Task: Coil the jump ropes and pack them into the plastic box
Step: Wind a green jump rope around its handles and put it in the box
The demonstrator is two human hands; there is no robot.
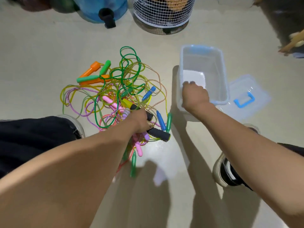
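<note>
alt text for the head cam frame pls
A person's left hand grips a tangled pile of jump ropes on the floor, while the right hand holds the near rim of an empty plastic box; its lid lies beside it.

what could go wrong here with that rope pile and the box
1. The jump ropes lie in one knotted tangle, and the left hand grips several strands and handles at once; lifting may drag the whole heap and tighten the knots.
2. The right hand holds the near rim of the empty plastic box; a pull there might tip or slide it toward the lid beside it.
</note>
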